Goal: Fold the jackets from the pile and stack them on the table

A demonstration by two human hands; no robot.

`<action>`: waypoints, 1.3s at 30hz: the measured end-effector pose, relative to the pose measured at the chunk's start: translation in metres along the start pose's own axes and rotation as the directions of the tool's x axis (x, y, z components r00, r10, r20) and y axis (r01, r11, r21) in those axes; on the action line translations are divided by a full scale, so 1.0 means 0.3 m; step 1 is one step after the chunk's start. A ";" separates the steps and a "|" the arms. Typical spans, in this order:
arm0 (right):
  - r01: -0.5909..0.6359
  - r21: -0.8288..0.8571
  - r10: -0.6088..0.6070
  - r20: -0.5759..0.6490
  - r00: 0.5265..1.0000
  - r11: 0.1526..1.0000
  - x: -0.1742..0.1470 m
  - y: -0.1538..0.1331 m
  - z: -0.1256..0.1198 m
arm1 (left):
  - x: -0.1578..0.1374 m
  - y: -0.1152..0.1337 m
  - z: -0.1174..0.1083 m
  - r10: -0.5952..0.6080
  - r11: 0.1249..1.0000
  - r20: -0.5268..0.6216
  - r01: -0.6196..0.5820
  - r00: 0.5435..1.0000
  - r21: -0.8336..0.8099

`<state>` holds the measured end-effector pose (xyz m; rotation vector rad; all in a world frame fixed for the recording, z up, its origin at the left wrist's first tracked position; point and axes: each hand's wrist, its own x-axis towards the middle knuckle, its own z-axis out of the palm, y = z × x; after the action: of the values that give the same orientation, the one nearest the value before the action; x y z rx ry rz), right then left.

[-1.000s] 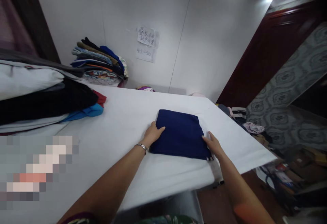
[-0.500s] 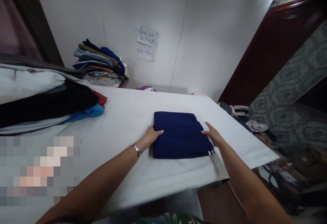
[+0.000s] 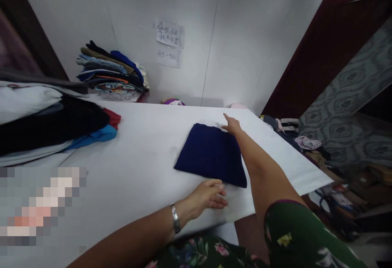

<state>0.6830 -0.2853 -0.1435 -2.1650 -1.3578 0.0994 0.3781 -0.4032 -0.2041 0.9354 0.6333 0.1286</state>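
Observation:
A folded navy garment [image 3: 212,153] lies flat on the white table [image 3: 143,137], turned slightly askew. My left hand [image 3: 204,196], with a silver band at the wrist, is just in front of its near edge. The fingers there are loosely bent and apart, holding nothing; whether the thumb side touches the cloth I cannot tell. Over at the far right corner of the garment is my right hand [image 3: 232,125], its index finger stretched out and the others partly bent. My right forearm passes along the garment's right side.
Loose clothes [image 3: 55,117] are heaped at the left. Behind them, a stack of folded clothes [image 3: 110,70] stands by the wall, which carries paper notes [image 3: 169,43]. More clothes [image 3: 289,127] lie beyond the table's right edge. A blurred patch covers the lower left.
The garment has turned on the table, and its white stripes no longer show. My left hand left its left edge for the near side; my right hand moved from the right edge to the far corner.

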 end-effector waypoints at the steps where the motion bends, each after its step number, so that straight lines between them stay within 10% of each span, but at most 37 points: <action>1: -0.015 0.093 0.019 -0.040 0.999 0.996 -0.024 0.013 0.015 | -0.006 0.025 -0.038 0.072 0.986 -0.036 -0.065 0.997 0.153; 4: -0.050 0.314 0.086 -0.103 0.991 0.948 -0.167 0.099 0.027 | -0.031 0.121 -0.210 0.513 0.699 -0.217 -0.258 0.830 0.667; 7: -0.163 0.539 0.277 -0.137 0.951 0.827 -0.396 0.205 0.000 | -0.032 0.198 -0.386 0.719 0.428 -0.279 -0.091 0.636 0.899; 11: -0.398 0.710 0.534 0.037 0.844 0.581 -0.713 0.249 -0.012 | 0.017 0.216 -0.495 0.561 0.487 -0.346 0.039 0.752 0.873; 15: -0.416 0.730 0.486 0.131 0.864 0.542 -0.880 0.190 0.041 | 0.048 0.205 -0.484 0.501 0.560 -0.327 -0.012 0.801 0.828; 25: -0.404 0.728 0.441 0.155 0.884 0.554 -0.903 0.140 0.054 | 0.042 0.198 -0.473 0.500 0.745 -0.308 -0.221 0.809 0.629; 31: -0.477 0.744 0.463 0.253 0.849 0.469 -0.924 0.118 0.042 | 0.011 0.205 -0.461 0.357 0.829 -0.209 -0.205 0.911 0.521; 39: -0.512 0.742 0.543 0.239 0.805 0.434 -0.942 0.148 0.038 | 0.040 0.197 -0.500 0.333 0.838 -0.310 -0.129 0.891 0.530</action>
<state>0.5790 -0.5335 -0.2411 -1.6777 -0.3644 0.7587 0.3135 -0.2569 -0.2274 1.5155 0.9467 0.3970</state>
